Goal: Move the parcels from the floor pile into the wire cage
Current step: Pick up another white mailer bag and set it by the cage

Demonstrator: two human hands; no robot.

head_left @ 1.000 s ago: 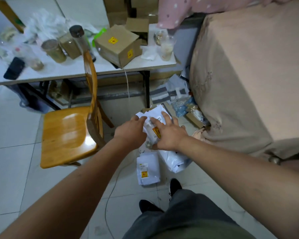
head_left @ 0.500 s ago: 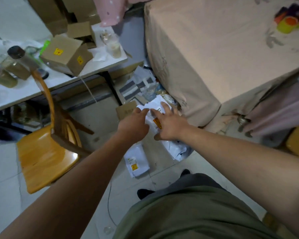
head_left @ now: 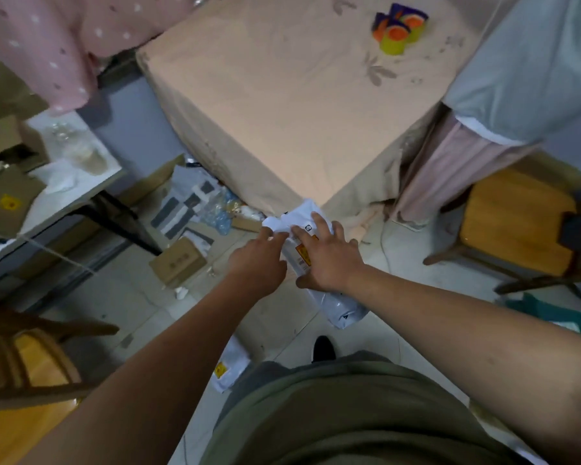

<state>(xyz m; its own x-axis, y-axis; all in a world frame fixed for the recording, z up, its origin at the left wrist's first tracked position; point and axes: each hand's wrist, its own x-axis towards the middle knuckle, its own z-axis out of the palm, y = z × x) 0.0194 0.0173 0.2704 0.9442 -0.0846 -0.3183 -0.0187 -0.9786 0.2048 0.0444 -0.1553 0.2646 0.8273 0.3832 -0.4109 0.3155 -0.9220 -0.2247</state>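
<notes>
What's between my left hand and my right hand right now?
The head view shows a white parcel with an orange label between the left hand and the right hand; both hands hold it.

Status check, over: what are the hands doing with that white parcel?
Left hand, right hand: both gripping white parcel. Wire cage not in sight. Second parcel on floor by the shoe, bed corner just ahead.
</notes>
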